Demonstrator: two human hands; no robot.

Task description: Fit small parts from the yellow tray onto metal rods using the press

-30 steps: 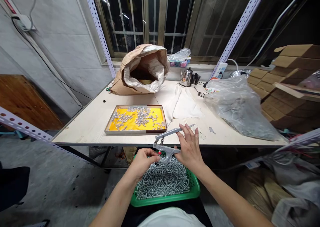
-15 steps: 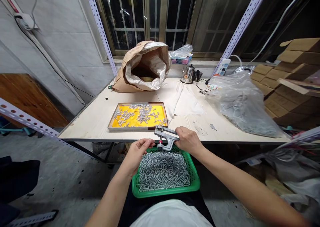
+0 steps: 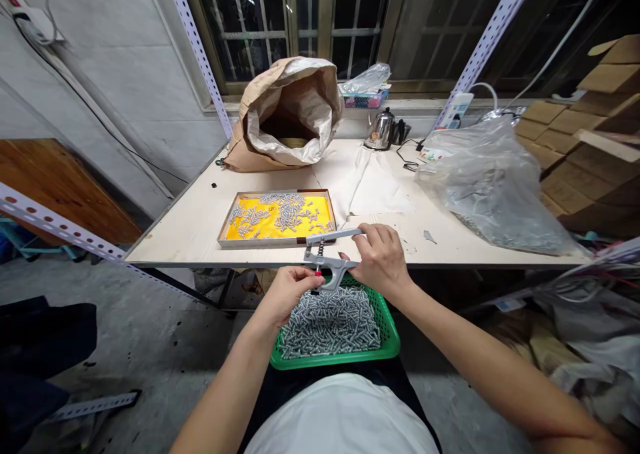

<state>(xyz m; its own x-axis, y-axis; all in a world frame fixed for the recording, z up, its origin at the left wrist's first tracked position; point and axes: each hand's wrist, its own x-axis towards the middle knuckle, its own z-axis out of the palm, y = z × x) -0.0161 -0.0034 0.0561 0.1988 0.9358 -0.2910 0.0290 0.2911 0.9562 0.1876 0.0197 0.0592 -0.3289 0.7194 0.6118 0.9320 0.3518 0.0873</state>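
My right hand [image 3: 381, 259] grips the handles of a grey metal hand press [image 3: 327, 257], whose handles are spread apart above the table's front edge. My left hand [image 3: 290, 291] is pinched at the press's jaw, its fingertips closed on a small part I cannot make out. Right below both hands a green basket [image 3: 387, 339] full of small silver screws rests on my lap. A shallow tray [image 3: 277, 218] with a yellow bottom and several loose screws lies on the table just beyond the press.
An open brown paper sack [image 3: 285, 114] stands at the table's back. A clear plastic bag [image 3: 493, 191] of metal parts lies at the right, a kettle [image 3: 383, 129] near the window. Cardboard boxes [image 3: 575, 147] are stacked far right. A wooden table [image 3: 190, 234] carries it all.
The press handles, squeezed together half a second ago, have sprung apart again. My left hand has come back to the jaw. The view has tilted slightly downward.
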